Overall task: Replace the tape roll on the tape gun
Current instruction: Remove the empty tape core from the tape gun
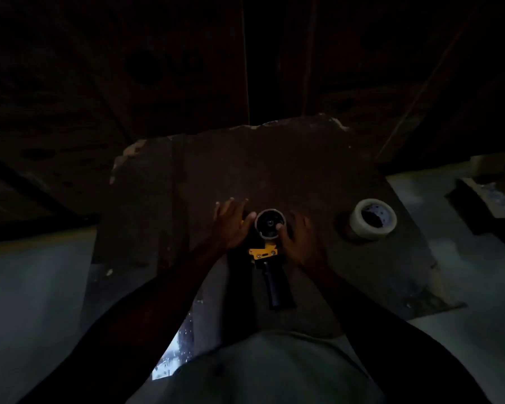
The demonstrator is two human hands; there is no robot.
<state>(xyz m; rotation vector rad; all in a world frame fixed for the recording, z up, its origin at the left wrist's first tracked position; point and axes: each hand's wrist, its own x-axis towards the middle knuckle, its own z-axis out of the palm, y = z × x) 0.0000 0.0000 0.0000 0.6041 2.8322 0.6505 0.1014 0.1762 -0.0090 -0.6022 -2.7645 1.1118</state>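
A yellow and black tape gun (264,253) lies on a dark worn board (274,170), its black handle pointing toward me. On its hub sits a thin cardboard core (270,223), nearly bare of tape. My left hand (231,221) presses against the gun's left side, thumb touching the core's rim. My right hand (299,240) cups the core from the right, thumb on its edge. A full roll of pale tape (373,219) rests flat on the board to the right, apart from both hands.
The scene is very dim. The board's chipped edges drop to a pale floor (35,287) at left and right. Dark planks (114,83) rise behind. A dark object (484,205) lies at the far right. My light-coloured clothing (263,368) fills the bottom.
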